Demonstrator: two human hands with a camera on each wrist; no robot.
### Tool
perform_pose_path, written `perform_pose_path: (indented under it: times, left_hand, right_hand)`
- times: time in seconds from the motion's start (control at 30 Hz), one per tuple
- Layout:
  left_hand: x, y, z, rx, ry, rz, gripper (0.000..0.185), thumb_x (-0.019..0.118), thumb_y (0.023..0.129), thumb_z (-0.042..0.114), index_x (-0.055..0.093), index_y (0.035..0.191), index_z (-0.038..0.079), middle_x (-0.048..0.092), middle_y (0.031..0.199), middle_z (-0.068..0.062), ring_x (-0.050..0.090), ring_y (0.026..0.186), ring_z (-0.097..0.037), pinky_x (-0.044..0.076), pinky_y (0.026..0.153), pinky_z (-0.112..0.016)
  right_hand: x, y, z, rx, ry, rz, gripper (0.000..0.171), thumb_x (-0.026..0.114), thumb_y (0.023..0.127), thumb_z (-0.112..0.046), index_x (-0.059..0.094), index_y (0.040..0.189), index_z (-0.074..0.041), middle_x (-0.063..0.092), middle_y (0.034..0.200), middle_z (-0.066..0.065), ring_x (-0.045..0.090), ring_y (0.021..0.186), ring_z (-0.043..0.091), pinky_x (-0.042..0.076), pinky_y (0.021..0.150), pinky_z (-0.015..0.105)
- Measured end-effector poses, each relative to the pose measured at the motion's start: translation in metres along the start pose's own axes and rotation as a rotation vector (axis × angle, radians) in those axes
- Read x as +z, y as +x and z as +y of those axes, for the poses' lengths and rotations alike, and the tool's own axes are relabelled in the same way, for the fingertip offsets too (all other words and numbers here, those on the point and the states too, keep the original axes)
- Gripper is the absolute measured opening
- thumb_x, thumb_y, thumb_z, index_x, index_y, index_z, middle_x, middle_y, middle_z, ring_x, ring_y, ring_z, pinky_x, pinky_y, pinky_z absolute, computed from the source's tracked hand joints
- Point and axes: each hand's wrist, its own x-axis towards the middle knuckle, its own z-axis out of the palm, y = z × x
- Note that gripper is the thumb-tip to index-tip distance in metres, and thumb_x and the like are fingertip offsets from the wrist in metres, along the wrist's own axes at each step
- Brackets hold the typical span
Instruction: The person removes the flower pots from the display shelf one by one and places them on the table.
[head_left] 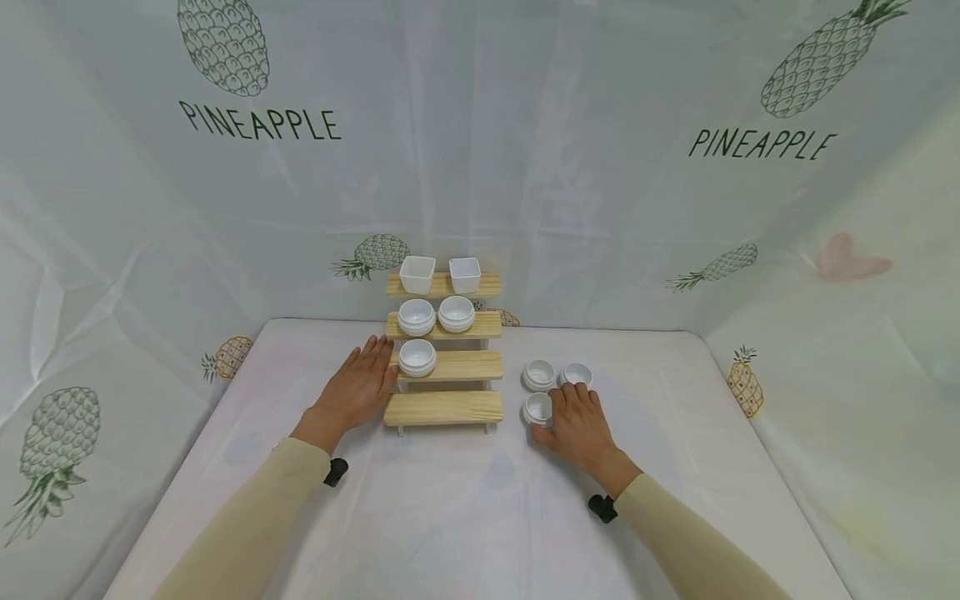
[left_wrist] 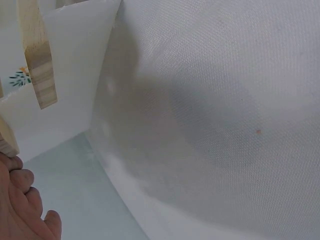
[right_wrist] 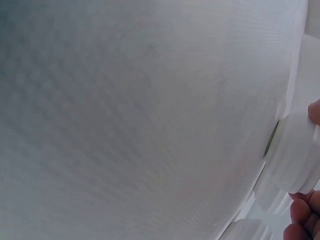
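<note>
Five white bowls are already set on the wooden rack (head_left: 444,367): two square ones on the top step, two round ones below, and one round bowl (head_left: 417,357) on the third step. The lowest step is bare. Three small bowls (head_left: 539,375) remain on the table (head_left: 450,517), just right of the rack. The nearest small bowl (head_left: 537,408) is grasped by the curled fingers of the right hand (head_left: 577,425). The left hand (head_left: 358,387) is laid flat, fingers relaxed, against the rack's left end.
</note>
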Motion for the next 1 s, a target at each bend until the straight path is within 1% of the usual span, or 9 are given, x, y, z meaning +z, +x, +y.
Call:
perform_pose_path:
  times: [0.13, 0.23, 0.43, 0.6, 0.7, 0.8, 0.9, 1.0]
  left_hand:
    - [0.000, 0.000, -0.001, -0.002, -0.005, -0.009, 0.071, 0.018, 0.116, 0.046, 0.016, 0.167, -0.003, 0.016, 0.175, -0.022, 0.011, 0.164, -0.039, 0.013, 0.133, -0.057]
    - [0.000, 0.000, -0.001, -0.004, -0.004, -0.011, 0.071, 0.017, 0.116, 0.047, 0.016, 0.167, -0.003, 0.017, 0.175, -0.021, 0.011, 0.164, -0.038, 0.013, 0.133, -0.057]
    - [0.000, -0.001, 0.000, -0.006, -0.002, -0.007, 0.071, 0.018, 0.116, 0.047, 0.016, 0.167, -0.003, 0.017, 0.175, -0.021, 0.011, 0.164, -0.038, 0.013, 0.133, -0.057]
    - [-0.001, -0.001, 0.002, -0.011, -0.008, -0.009, 0.071, 0.018, 0.116, 0.046, 0.016, 0.167, -0.003, 0.017, 0.175, -0.021, 0.011, 0.164, -0.038, 0.013, 0.133, -0.057]
    - [0.000, 0.000, 0.002, -0.012, -0.009, -0.011, 0.070, 0.019, 0.116, 0.046, 0.016, 0.167, -0.002, 0.018, 0.175, -0.021, 0.011, 0.164, -0.037, 0.013, 0.133, -0.056]
    - [0.000, 0.000, 0.001, -0.015, 0.000, -0.011, 0.070, 0.019, 0.116, 0.046, 0.015, 0.168, -0.002, 0.018, 0.175, -0.021, 0.011, 0.164, -0.037, 0.013, 0.133, -0.056]
    - [0.000, 0.000, 0.000, -0.016, 0.009, -0.010, 0.070, 0.020, 0.116, 0.045, 0.016, 0.167, -0.003, 0.017, 0.175, -0.021, 0.011, 0.164, -0.038, 0.013, 0.133, -0.057]
    - [0.000, 0.001, 0.001, -0.018, 0.011, -0.009, 0.070, 0.020, 0.116, 0.044, 0.016, 0.167, -0.003, 0.016, 0.175, -0.021, 0.011, 0.164, -0.038, 0.013, 0.133, -0.057]
  right_hand:
    - [-0.001, 0.000, -0.001, 0.018, 0.006, -0.044, 0.059, 0.079, 0.085, -0.050, 0.062, 0.105, 0.003, 0.056, 0.090, 0.014, 0.051, 0.087, 0.034, 0.042, 0.071, 0.040]
    - [-0.001, 0.000, -0.001, 0.026, 0.006, -0.059, 0.059, 0.079, 0.086, -0.050, 0.062, 0.107, 0.002, 0.056, 0.092, 0.014, 0.051, 0.088, 0.034, 0.041, 0.072, 0.040]
    - [0.000, -0.001, 0.000, 0.023, 0.025, -0.041, 0.062, 0.080, 0.084, -0.052, 0.063, 0.109, 0.003, 0.057, 0.094, 0.014, 0.051, 0.089, 0.034, 0.042, 0.073, 0.042]
    - [-0.005, 0.005, 0.002, 0.011, 0.044, -0.026, 0.068, 0.076, 0.086, -0.055, 0.063, 0.116, 0.004, 0.061, 0.099, 0.016, 0.053, 0.093, 0.035, 0.046, 0.078, 0.044]
    - [-0.013, 0.015, 0.000, -0.004, 0.051, 0.002, 0.068, 0.074, 0.088, -0.056, 0.063, 0.118, 0.004, 0.062, 0.101, 0.016, 0.053, 0.094, 0.035, 0.046, 0.080, 0.045]
    - [-0.022, 0.030, -0.009, -0.034, 0.069, 0.056, 0.067, 0.075, 0.088, -0.055, 0.065, 0.118, 0.004, 0.062, 0.100, 0.016, 0.053, 0.092, 0.034, 0.045, 0.078, 0.044]
    - [-0.030, 0.047, -0.024, -0.064, 0.094, 0.101, 0.066, 0.076, 0.088, -0.054, 0.066, 0.118, 0.004, 0.063, 0.100, 0.016, 0.054, 0.091, 0.034, 0.044, 0.076, 0.044]
    - [-0.037, 0.065, -0.045, -0.077, 0.115, 0.115, 0.066, 0.076, 0.088, -0.055, 0.066, 0.120, 0.003, 0.064, 0.103, 0.015, 0.054, 0.093, 0.033, 0.044, 0.076, 0.043]
